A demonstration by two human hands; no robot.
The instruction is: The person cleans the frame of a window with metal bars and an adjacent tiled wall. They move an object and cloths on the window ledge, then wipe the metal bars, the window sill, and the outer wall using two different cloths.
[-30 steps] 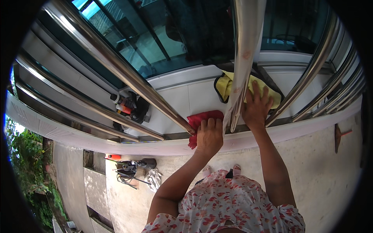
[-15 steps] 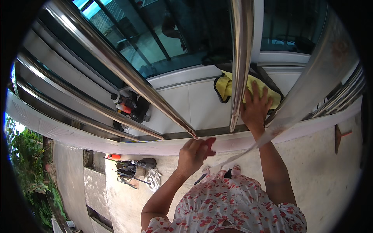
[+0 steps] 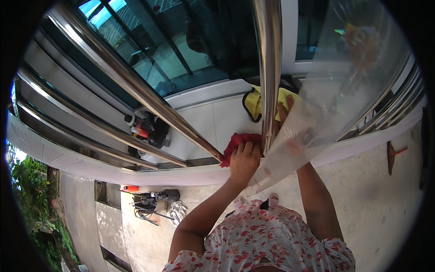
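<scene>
My left hand is closed on a crumpled red cloth, pressing it to the ledge between two upright metal bars. To its right, my right hand lies on a yellow cloth with a dark edge, fingers stretched out. A clear plastic sheet hangs across the right side, covering much of that hand, its wrist and part of the yellow cloth. Close by both hands stands a shiny metal bar; the yellow cloth sits behind it on the white tiled sill.
Further metal bars slant across the left, before dark window glass. Bottles and a dark tool stand on the sill behind them. Below on the concrete floor lie tools and a white rag; a squeegee-like tool is at the right.
My left hand has moved up and right onto the ledge with the red cloth, which now spreads out. The plastic sheet has swung left over my right hand, which stays at the yellow cloth.
</scene>
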